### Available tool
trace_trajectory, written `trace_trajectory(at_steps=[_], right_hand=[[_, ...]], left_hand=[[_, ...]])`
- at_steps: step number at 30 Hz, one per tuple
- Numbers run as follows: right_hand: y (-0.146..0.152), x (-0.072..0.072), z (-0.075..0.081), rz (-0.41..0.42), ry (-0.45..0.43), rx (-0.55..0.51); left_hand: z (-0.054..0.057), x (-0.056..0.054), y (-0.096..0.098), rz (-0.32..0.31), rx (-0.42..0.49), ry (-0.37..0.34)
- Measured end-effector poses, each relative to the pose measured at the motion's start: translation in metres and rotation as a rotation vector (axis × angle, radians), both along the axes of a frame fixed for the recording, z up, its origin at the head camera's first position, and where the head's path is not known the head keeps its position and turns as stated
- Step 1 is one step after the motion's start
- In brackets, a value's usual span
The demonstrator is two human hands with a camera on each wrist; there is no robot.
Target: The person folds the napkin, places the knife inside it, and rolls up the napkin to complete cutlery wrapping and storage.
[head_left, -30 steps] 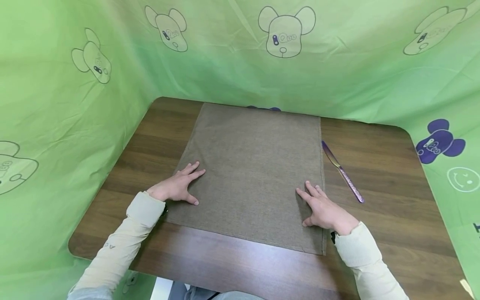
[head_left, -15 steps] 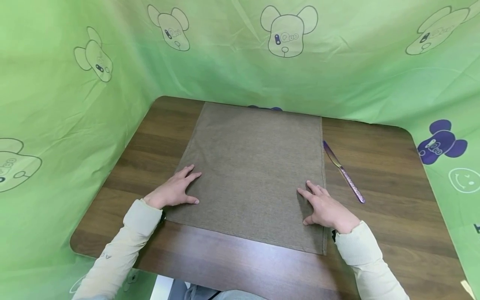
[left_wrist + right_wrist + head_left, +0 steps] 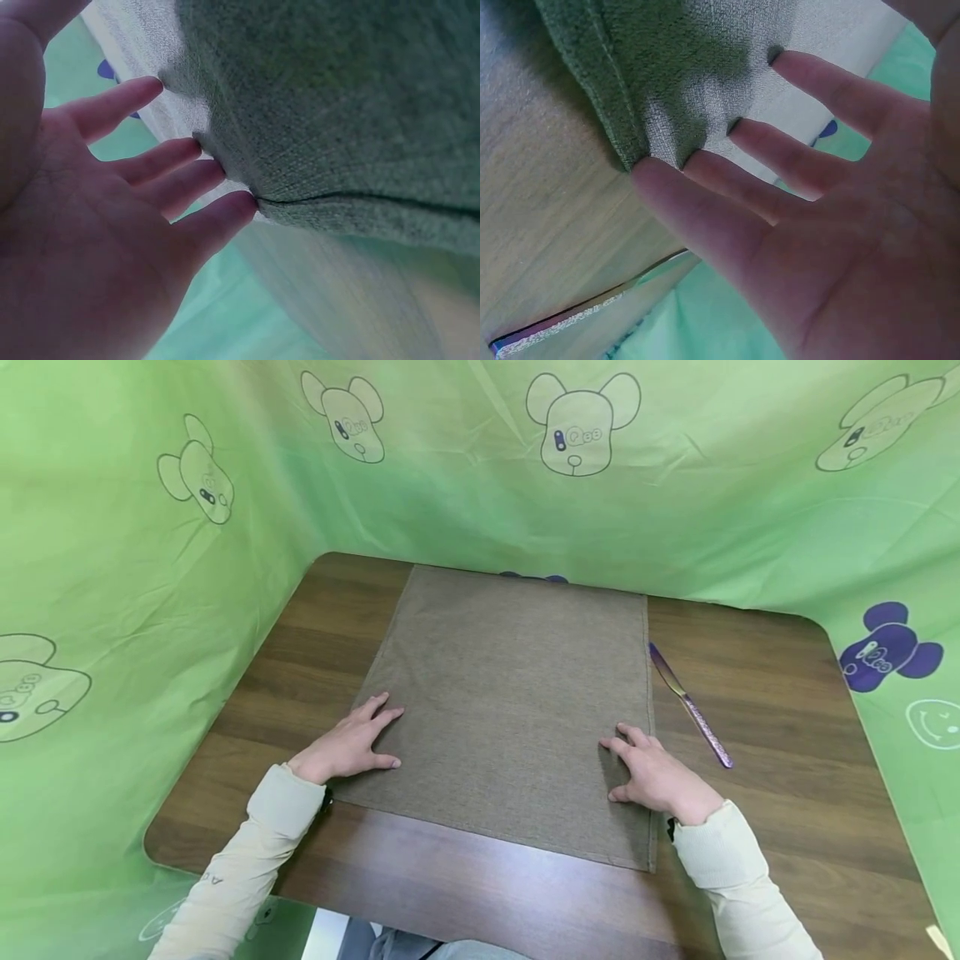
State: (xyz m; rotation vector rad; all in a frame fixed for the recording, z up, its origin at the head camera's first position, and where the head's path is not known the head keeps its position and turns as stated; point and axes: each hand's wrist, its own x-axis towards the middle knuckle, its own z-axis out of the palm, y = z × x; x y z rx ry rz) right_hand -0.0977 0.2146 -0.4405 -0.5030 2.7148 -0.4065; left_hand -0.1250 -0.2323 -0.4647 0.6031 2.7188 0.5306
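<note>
A grey-brown cloth (image 3: 510, 693) lies spread flat on the wooden table, its hemmed right edge running front to back. On its left side my left hand (image 3: 348, 743) rests with fingers spread; in the left wrist view the fingertips (image 3: 238, 206) touch the fabric, and a small crease runs from them. My right hand (image 3: 660, 777) touches the cloth near its right edge, fingers also spread. In the right wrist view its little finger (image 3: 697, 214) meets the stitched hem. Neither hand grips anything.
A table knife (image 3: 692, 706) with a purple patterned handle lies just right of the cloth, its blade tip close to the hem. Green printed fabric (image 3: 465, 485) hangs behind and beside the wooden table (image 3: 765, 710).
My left hand has drawn back slightly toward the cloth's left edge. The right hand stays at nearly the same place, and the whole view has shifted a little.
</note>
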Motion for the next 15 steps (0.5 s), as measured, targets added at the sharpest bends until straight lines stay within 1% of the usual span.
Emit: trace_trajectory(at_steps=[6,8,9,11,13,15], right_hand=[[-0.005,-0.008,0.003,0.019,0.05,0.028],[-0.008,-0.012,0.006,0.012,0.067,0.049],[-0.009,-0.015,0.007,0.01,0.078,0.057],[-0.012,-0.022,0.01,-0.001,0.095,0.064],[-0.015,-0.029,0.011,-0.024,0.116,0.047],[-0.018,-0.038,0.011,-0.043,0.131,-0.003]], left_hand=[[-0.001,0.005,-0.002,0.018,-0.002,0.028],[-0.001,0.009,-0.004,0.043,0.002,0.049],[-0.001,0.011,-0.005,0.065,0.002,0.062],[-0.001,0.016,-0.007,0.132,0.009,0.084],[-0.001,0.023,-0.01,0.224,0.026,0.093],[0.0,0.03,-0.014,0.325,0.047,0.075]])
